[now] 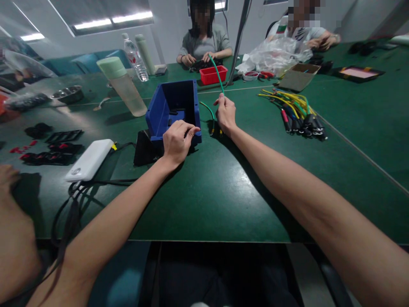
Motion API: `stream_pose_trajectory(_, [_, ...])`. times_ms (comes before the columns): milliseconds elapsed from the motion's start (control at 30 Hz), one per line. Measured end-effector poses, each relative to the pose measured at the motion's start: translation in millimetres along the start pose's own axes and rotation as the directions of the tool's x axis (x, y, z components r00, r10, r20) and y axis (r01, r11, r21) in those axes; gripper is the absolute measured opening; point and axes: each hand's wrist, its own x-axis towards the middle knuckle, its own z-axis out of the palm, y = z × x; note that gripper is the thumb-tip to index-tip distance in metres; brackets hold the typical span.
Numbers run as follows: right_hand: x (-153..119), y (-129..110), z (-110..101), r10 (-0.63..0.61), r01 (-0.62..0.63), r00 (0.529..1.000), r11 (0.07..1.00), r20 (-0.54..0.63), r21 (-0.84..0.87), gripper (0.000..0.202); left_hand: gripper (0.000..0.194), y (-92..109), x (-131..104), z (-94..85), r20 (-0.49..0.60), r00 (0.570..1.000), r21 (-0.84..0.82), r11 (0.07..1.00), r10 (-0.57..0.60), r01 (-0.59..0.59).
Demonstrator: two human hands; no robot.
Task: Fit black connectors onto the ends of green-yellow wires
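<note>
Near the centre of the frame, the right hand [226, 115] has its fingers clamped on a green wire [217, 70], which rises toward the upper middle. The left hand [177, 140] is at the front of the bin [156, 113], fingers curled; I cannot tell whether they pinch anything. Another wire [212, 114] lies between bin and right hand; a bundle [297, 105] lies right of centre.
</note>
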Motion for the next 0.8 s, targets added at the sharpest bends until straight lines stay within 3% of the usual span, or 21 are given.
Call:
stream_pose_trajectory(367, [-10,-9,-10,0.028,-0.038,0.984,0.998,-0.175,-0.057,0.059,0.039,0,0,0.4,0.030,1.000,0.030,1.000,-0.004,0.003])
stream_pose_trajectory(533, [-12,-10,-15,0.067,-0.085,0.962,0.995,-0.263,-0.058,0.058,0.035,-1,-2,-0.8,-0.011,1.000,-0.005,1.000,0.000,0.000])
stream_pose_trajectory(800, [-10,-8,-12,0.070,-0.087,0.957,0.995,-0.281,-0.050,0.058,0.029,-5,-4,-1.8,-0.053,0.998,-0.047,0.999,0.018,-0.020])
